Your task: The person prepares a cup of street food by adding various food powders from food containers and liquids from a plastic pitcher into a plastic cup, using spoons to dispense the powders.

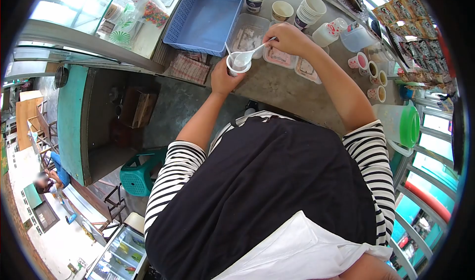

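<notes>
My left hand (225, 78) is wrapped around a small white-rimmed cup (232, 72) near the counter's front edge. A thin white stick (227, 48) pokes up from the cup's far side. Between the fingers of my right hand (287, 38) is the handle of a white spoon (256, 49), its bowl tilted over the cup's mouth. What lies inside the cup is hard to make out. Just beyond is a clear plastic container (253, 21) with whitish contents. Two smaller tubs with pinkish contents, one a pink-white tub (280, 58), sit beneath my right forearm.
A blue basket (200, 15) stands back left, beside a folded checked cloth (190, 70). Paper cups (309, 10) line the back; more printed cups (377, 93) and a green-lidded pitcher (408, 124) are right. A green stool (138, 173) is below left. A person sits far left.
</notes>
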Demonstrator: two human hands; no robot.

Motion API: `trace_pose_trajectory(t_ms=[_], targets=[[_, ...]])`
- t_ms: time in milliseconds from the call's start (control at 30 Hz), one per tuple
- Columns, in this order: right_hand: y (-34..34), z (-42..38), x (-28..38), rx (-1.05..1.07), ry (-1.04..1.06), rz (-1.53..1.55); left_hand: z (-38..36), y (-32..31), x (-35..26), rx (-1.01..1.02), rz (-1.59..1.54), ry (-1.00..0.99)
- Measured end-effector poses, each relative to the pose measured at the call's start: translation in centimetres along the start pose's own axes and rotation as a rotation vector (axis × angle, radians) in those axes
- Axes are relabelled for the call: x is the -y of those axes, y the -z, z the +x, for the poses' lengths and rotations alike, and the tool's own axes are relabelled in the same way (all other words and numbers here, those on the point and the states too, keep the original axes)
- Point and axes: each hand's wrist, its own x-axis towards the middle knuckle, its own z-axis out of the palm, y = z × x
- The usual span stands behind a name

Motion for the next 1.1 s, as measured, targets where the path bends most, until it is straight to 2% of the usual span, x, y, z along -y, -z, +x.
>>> trace_pose_trajectory(t_ms=[433, 500, 633, 733, 800, 833, 900, 933, 1000, 1033, 1100], targets=[[0.8, 0.1, 2.2, -0.016, 0.007, -0.192, -0.1, 0.1, -0.4, 0.002, 0.044, 0.015], [0.8, 0.1, 2.3, -0.083, 0.047, -0.202, -0.1, 0.1, -0.5, 0.005, 0.044, 0.024], [1.7, -0.2, 3.6, -0.046, 0.021, -0.268, -0.1, 0.2, -0.6, 0.002, 0.058, 0.04], [2.1, -0.5, 4.6, -0.042, 0.1, -0.379, -0.2, 0.2, -0.8, -0.003, 0.023, 0.047], [1.9, -0.7, 4.5, -0.09, 0.26, -0.473, -0.2, 0.1, -0.5, -0.006, 0.03, 0.047], [1.7, -0.7, 4.0, -0.089, 0.262, -0.473, -0.2, 0.1, -0.3, -0.007, 0.037, 0.045], [1.1, -0.8, 2.5, -0.289, 0.241, -0.297, -0.3, -0.1, 0.0, -0.017, 0.035, 0.044], [1.0, -0.9, 1.9, -0.289, 0.243, -0.296, -0.3, -0.1, 0.2, -0.024, 0.034, 0.041], [0.7, -1.1, 0.6, -0.353, -0.029, -0.034, -0.4, -0.2, 0.7, -0.027, 0.054, 0.04], [0.3, -1.1, -0.3, -0.353, -0.03, -0.033, -0.4, -0.2, 0.8, -0.027, 0.072, 0.036], [-1.1, -1.3, -2.1, -0.307, -0.268, -0.101, -0.5, -0.2, 1.0, -0.037, 0.081, 0.019]])
